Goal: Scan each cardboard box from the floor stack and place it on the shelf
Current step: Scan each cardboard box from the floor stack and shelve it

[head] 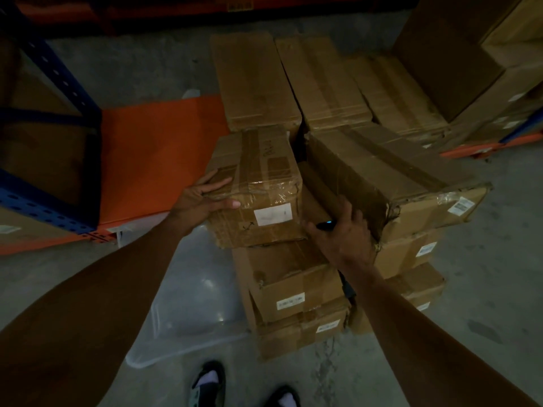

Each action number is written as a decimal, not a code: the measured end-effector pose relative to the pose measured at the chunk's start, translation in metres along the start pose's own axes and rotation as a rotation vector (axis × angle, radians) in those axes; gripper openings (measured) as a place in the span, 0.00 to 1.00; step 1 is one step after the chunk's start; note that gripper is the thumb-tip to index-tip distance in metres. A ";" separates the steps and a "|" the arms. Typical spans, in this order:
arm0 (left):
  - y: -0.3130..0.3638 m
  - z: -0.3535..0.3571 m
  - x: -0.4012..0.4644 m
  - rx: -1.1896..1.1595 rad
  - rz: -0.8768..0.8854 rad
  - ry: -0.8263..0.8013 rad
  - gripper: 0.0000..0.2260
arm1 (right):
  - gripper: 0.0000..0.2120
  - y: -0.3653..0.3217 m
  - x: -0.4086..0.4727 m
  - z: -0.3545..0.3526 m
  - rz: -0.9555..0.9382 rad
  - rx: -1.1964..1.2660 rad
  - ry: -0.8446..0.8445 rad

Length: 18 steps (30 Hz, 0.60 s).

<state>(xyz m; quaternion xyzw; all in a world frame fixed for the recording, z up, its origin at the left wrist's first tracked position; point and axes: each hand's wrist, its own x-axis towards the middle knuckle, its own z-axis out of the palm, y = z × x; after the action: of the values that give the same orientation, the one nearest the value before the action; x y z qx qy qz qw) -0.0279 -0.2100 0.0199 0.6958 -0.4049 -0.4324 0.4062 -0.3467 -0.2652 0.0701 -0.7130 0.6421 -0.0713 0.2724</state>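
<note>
A taped cardboard box (258, 183) with a white label on its near end sits on top of the left floor stack (293, 295). My left hand (202, 198) grips its near left corner, fingers over the top and thumb on the end face. My right hand (343, 230) sits at the box's right side, closed around a small dark scanner (326, 224) with a blue light. Beside it a longer box (390, 183) tops the right stack. The orange shelf deck (158, 154) lies low at the left.
More flat boxes (323, 80) lie behind the stacks, and large cartons (476, 63) fill the right rack. A blue upright (58, 74) frames the left shelf. A clear plastic lid (194, 306) lies on the concrete floor near my feet (244, 386).
</note>
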 end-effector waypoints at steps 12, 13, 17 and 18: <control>-0.013 0.036 0.009 -0.443 -0.025 0.385 0.34 | 0.30 -0.080 0.059 0.069 -0.015 0.757 0.118; -0.015 0.037 0.010 -0.436 -0.032 0.393 0.36 | 0.28 -0.079 0.061 0.070 -0.012 0.792 0.135; -0.019 0.039 0.013 -0.455 -0.050 0.421 0.30 | 0.25 -0.080 0.061 0.071 0.011 0.847 0.132; -0.018 0.041 0.013 -0.462 -0.042 0.443 0.29 | 0.24 -0.081 0.062 0.071 0.013 0.855 0.138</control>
<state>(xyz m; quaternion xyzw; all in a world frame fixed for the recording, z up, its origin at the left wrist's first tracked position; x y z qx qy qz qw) -0.0580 -0.2240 -0.0124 0.6705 -0.1833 -0.3595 0.6226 -0.2330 -0.3008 0.0338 -0.5255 0.5758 -0.3767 0.5004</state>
